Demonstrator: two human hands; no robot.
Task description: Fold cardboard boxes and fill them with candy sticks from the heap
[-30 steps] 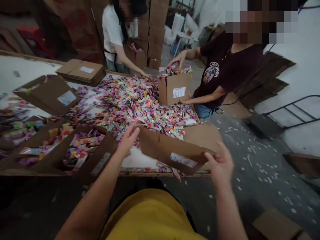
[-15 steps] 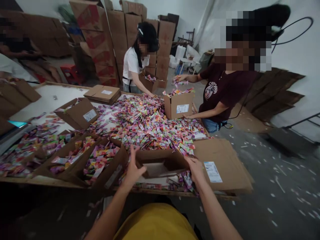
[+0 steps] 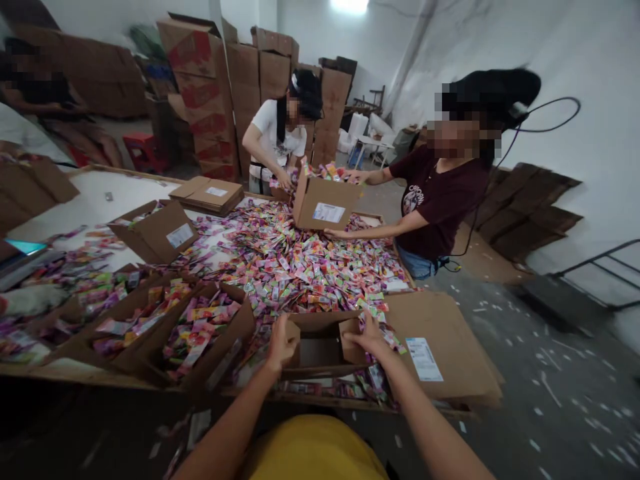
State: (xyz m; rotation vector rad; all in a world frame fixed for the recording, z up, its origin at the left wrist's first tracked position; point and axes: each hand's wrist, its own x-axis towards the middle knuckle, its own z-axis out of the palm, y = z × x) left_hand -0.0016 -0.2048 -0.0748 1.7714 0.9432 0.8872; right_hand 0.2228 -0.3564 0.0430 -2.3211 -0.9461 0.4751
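Note:
An empty brown cardboard box (image 3: 320, 352) stands open at the near edge of the table, right in front of me. My left hand (image 3: 280, 345) grips its left side flap, fingers curled over the edge. My right hand (image 3: 367, 337) is closed on the right flap, which is folded inward. Behind the box lies a large heap of colourful candy packets (image 3: 305, 263) spread over the white table (image 3: 90, 203).
Boxes filled with packets (image 3: 195, 330) stand to my left. Flattened cardboard (image 3: 440, 343) lies on the right. Across the table a person in a dark shirt (image 3: 437, 200) tilts a full box (image 3: 325, 203); a person in white (image 3: 273, 143) stands beside it. Stacked cartons (image 3: 215, 87) line the back.
The view has lifted and steadied. My hands moved from reaching toward the box to gripping its two side flaps. The person opposite has raised and tilted the full box.

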